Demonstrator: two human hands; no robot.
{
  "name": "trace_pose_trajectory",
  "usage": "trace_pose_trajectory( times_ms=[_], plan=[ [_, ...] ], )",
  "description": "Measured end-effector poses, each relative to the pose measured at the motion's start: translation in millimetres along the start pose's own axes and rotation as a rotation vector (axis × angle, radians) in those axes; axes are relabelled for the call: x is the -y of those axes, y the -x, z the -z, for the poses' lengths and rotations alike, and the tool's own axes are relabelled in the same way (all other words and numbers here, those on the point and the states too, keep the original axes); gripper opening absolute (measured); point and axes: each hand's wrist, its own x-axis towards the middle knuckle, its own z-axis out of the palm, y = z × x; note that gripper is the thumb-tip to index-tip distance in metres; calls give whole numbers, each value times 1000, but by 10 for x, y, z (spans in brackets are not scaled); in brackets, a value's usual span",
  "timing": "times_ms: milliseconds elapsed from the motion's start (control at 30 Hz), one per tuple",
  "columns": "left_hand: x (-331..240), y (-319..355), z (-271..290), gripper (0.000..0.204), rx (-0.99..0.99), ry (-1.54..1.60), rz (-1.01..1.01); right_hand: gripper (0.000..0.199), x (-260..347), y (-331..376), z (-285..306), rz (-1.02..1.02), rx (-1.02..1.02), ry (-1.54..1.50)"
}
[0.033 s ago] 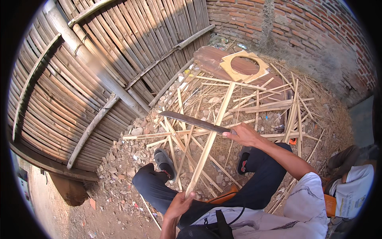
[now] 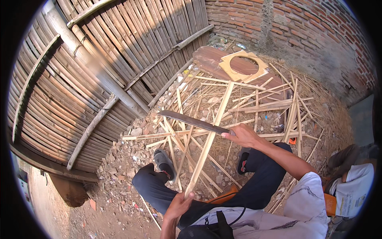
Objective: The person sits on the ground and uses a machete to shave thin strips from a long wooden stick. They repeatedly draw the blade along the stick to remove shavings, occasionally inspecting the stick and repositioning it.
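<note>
My left hand (image 2: 180, 204) is closed around the near end of a long, pale bamboo strip (image 2: 203, 157), which slants up and away from my lap. In my right hand (image 2: 242, 136) is the handle of a machete (image 2: 191, 121). Its dark blade lies across the strip, pointing left, and covers a short stretch of it. My right fingers are wrapped round the handle close to the blade. More pale strips (image 2: 179, 135) lie crossed on the ground beneath and beyond the blade.
A bamboo fence (image 2: 119, 51) stands on the left, a brick wall (image 2: 314, 32) at the back right. A yellowish board with a round hole (image 2: 227, 65) rests on a brown panel (image 2: 207, 59). My sandalled feet (image 2: 164, 161) stand on rubble. At right is a white bag (image 2: 353, 195).
</note>
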Motion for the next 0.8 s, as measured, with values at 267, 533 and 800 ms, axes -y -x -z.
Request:
trace_pose_trajectory(
  times_ms=[267, 533, 800],
  plan=[
    [-51, -60, 5, 52, -18, 4, -4, 77, 370, 60, -5, 200, 133, 34],
    [198, 375, 171, 50, 38, 106, 143, 78, -464, -217, 420, -136, 18, 15],
    [126, 262, 140, 50, 55, 124, 113, 56, -323, -119, 431, 9, 18, 108]
  ],
)
